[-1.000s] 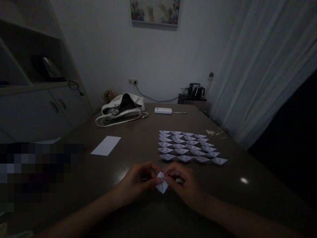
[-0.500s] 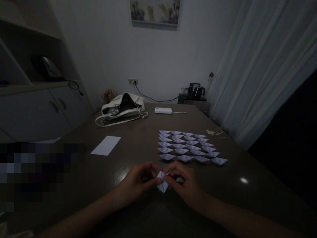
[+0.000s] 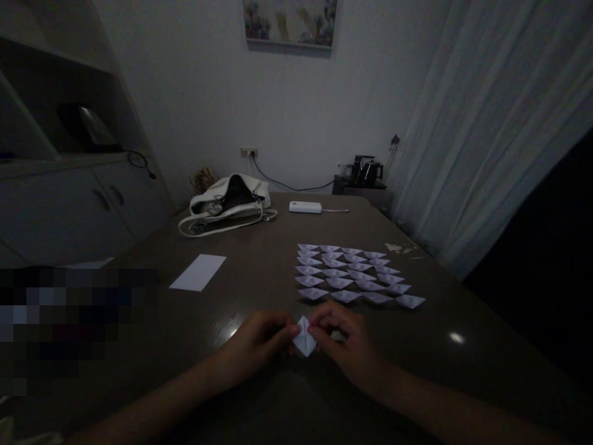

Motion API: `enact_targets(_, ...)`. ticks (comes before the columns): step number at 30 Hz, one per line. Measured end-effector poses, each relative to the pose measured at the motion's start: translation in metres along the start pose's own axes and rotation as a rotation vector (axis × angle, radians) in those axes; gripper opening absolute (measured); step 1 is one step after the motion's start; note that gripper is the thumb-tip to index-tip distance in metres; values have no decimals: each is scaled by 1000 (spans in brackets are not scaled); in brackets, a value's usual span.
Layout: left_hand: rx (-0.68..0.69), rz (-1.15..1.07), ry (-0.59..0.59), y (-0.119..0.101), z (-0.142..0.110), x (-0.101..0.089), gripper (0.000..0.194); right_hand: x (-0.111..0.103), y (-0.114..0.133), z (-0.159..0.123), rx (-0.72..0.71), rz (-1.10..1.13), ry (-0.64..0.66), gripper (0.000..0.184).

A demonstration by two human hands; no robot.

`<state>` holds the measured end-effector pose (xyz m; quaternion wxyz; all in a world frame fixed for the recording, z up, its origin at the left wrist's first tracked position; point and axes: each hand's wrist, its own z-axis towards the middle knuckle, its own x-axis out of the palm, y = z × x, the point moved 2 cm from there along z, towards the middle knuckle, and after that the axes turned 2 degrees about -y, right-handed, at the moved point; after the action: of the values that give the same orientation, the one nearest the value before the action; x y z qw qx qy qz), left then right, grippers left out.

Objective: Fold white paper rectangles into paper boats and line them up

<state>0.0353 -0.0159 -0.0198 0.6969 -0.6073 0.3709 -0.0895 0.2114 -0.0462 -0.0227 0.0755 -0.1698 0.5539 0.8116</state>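
A small piece of folded paper (image 3: pixel 304 342), white and diamond-shaped with a crease or slit down its middle, is held over the near part of the table. My left hand (image 3: pixel 259 340) pinches its left corner between thumb and fingers. On the opposite corner, the thumb and fingertips of my right hand (image 3: pixel 345 337) are closed. Just beyond my right hand, several folded paper boats (image 3: pixel 340 283) stand in neat rows. A flat white sheet of paper (image 3: pixel 199 272) lies farther off to the left.
A white handbag (image 3: pixel 231 201) rests at the table's far left, beside a white power bank (image 3: pixel 306 207) with a short cable. Behind the table, a black kettle (image 3: pixel 369 172) stands on a small stand. A curtain (image 3: pixel 482 123) hangs along the right.
My left fingers have come down from the paper's top edge to its left corner. The folded paper now shows more of its face and has shifted slightly upward in view.
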Motion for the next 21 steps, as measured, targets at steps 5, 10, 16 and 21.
enact_targets(5, 19, 70, 1, -3, -2, 0, 37, 0, 1, -2, 3, -6, 10, 3)
enact_targets(10, -4, 36, 0, -8, -1, -1, 37, 0, 1, -2, 21, 23, 10, 2)
enact_targets(16, -29, -32, -37, -9, -1, -4, 39, -2, -1, 1, 41, 80, -49, 5)
enact_targets(21, -58, -88, -44, -9, 0, -6, 33, -2, -2, 3, 71, 98, -76, 6)
